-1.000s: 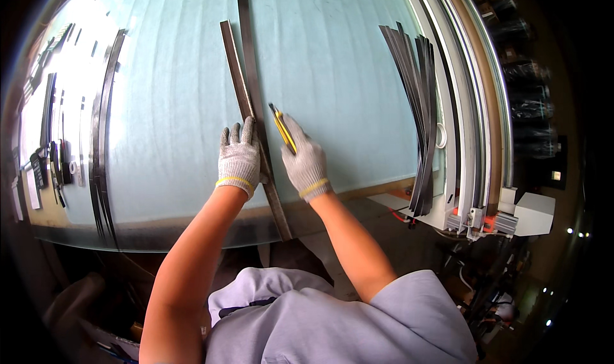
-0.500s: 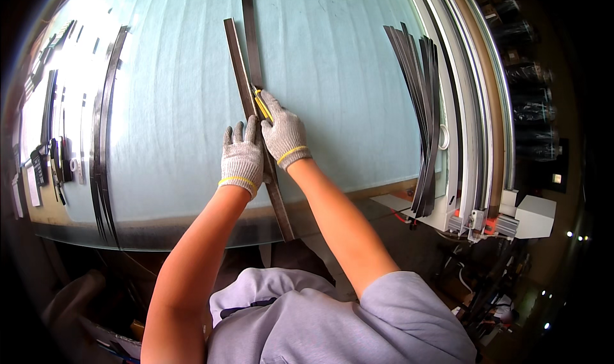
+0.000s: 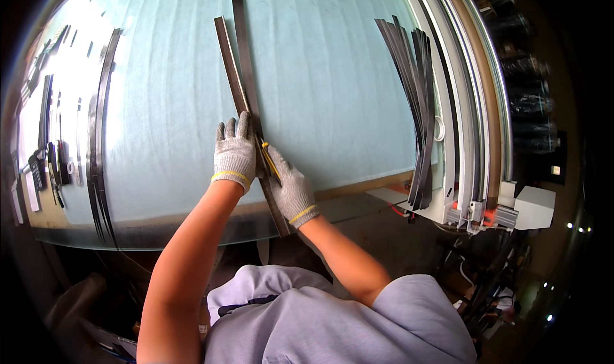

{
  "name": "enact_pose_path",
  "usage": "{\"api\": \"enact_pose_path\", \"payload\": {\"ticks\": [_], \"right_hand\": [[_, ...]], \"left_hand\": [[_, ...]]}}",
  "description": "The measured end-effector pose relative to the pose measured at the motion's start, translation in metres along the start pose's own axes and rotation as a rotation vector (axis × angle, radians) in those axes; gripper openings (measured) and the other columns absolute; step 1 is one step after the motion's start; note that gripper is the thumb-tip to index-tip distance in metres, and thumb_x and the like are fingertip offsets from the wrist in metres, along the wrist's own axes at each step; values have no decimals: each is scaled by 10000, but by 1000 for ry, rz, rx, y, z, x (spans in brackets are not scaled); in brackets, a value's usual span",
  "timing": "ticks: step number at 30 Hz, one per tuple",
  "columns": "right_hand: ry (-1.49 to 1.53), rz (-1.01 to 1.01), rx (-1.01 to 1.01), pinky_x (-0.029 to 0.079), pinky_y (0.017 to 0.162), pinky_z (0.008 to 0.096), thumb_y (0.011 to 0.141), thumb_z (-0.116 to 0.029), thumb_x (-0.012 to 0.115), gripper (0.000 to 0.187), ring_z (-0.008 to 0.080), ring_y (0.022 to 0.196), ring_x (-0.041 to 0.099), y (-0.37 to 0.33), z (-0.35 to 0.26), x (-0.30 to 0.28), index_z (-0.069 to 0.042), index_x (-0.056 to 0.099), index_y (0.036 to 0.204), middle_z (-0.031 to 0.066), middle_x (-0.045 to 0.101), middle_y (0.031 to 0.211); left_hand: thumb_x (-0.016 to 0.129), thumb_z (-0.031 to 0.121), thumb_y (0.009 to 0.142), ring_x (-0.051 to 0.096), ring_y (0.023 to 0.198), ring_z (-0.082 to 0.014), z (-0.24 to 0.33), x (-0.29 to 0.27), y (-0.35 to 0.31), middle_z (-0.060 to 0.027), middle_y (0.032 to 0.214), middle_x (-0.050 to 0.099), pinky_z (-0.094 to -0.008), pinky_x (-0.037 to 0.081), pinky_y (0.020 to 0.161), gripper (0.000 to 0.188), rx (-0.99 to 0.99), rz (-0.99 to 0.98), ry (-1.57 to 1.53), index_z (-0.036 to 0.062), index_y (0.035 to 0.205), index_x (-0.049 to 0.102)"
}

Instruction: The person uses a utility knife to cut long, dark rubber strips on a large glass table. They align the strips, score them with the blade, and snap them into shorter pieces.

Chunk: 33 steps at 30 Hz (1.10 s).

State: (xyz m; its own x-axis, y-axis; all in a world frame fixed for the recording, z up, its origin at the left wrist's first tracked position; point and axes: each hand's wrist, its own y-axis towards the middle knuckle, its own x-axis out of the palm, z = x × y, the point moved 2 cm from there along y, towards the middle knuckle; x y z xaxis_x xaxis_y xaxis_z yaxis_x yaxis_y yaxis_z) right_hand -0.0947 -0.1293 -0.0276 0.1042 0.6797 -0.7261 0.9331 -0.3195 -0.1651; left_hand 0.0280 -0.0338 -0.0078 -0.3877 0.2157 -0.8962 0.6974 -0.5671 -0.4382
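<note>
My left hand (image 3: 234, 154), in a grey knit glove with a yellow cuff line, lies flat with fingers stretched out, pressing beside and partly over a dark brown straight bar (image 3: 230, 60). The bar has a pale edge along its right side and slants toward me. A long dark flat strip (image 3: 243, 50) runs alongside and meets it near my hands. In my gloved right hand (image 3: 294, 188) is a slim yellow utility knife (image 3: 271, 160), its front end against the strip by the bar's right edge. The blade tip is too small to make out.
A glass-like pale blue tabletop (image 3: 332, 108) lies beneath the work, its near edge before my body. Several dark strips (image 3: 412, 108) fan out at the right, beside metal rails (image 3: 476, 108). More dark strips (image 3: 101, 127) and small tools (image 3: 57, 166) lie at the left.
My right hand has drawn the yellow utility knife toward me along the bar. My left hand stays on the bar, almost unmoved. The whole view has shifted slightly.
</note>
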Motion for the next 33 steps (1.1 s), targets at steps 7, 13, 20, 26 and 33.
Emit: {"api": "enact_pose_path", "payload": {"ticks": [7, 13, 20, 26, 33], "right_hand": [[-98, -228, 181, 567, 829, 487, 855, -75, 674, 645, 439, 1017, 661, -81, 4, -26, -173, 485, 1464, 229, 643, 1241], [75, -141, 67, 565, 839, 468, 833, -32, 669, 616, 436, 1027, 660, -93, 7, -67, -142, 538, 1425, 235, 667, 1198], [151, 156, -49, 558, 839, 470, 855, -29, 643, 614, 428, 997, 658, 60, -4, -37, -150, 507, 1442, 223, 674, 1139], [99, 120, -21, 545, 939, 460, 851, -68, 670, 618, 411, 1098, 645, 126, -28, -9, -164, 515, 1441, 192, 667, 1234], [16, 94, -15, 555, 878, 501, 875, -123, 645, 621, 409, 989, 674, 140, -29, 4, -245, 491, 1463, 209, 691, 1096]], "left_hand": [[900, 460, 643, 271, 1495, -383, -3, 12, 3, -148, 1665, 179, -521, 193, 1236, 1221, -1, 36, 60, -17, 1566, 257], [909, 447, 628, 263, 1498, -371, 0, -3, 0, -144, 1658, 192, -522, 196, 1237, 1221, -2, -46, 17, -14, 1561, 271], [917, 436, 614, 285, 1484, -377, -1, -1, 1, -139, 1640, 229, -529, 209, 1230, 1229, -2, -15, 0, 0, 1563, 268], [920, 439, 612, 292, 1480, -388, -2, 0, 0, -141, 1639, 235, -540, 207, 1225, 1234, -5, 4, -42, 54, 1580, 259], [921, 446, 614, 277, 1492, -387, -2, 4, 0, -150, 1646, 229, -542, 203, 1225, 1240, 5, 33, -31, 73, 1587, 249]]}}
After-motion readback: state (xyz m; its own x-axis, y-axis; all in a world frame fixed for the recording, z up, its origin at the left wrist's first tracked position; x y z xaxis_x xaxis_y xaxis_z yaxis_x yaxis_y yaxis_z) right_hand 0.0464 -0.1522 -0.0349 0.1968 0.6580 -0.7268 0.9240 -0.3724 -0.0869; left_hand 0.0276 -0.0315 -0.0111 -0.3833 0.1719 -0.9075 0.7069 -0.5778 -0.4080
